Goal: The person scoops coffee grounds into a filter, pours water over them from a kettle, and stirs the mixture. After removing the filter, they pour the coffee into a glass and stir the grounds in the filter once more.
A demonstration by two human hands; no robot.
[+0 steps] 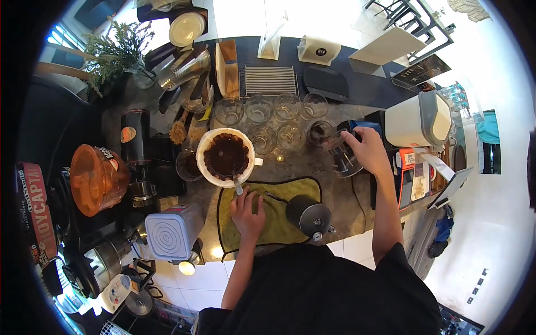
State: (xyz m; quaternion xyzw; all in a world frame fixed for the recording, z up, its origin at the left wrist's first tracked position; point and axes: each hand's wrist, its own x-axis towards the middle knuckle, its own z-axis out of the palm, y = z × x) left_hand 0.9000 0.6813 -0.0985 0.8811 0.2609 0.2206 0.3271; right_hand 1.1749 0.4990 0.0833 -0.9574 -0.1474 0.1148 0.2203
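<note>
My left hand [247,212] rests over the green cloth [268,237], its fingertips near the handle of a spoon [238,184]. The spoon stands in a white dripper [209,175] filled with dark wet coffee grounds [225,156]. On the right, my right hand [365,149] grips a glass server [344,161], which is tilted beside a small glass with dark liquid [320,133]. A black kettle [307,215] with a thermometer in its lid sits on the cloth. Whether my left fingers touch the spoon is hard to tell.
Several empty glasses [259,110] stand behind the cloth. To the left are a black grinder [135,137], an orange dripper [97,180] and a lidded container [169,235]. A white bin [410,120] stands at the right, with a metal drip grate [271,81] at the back.
</note>
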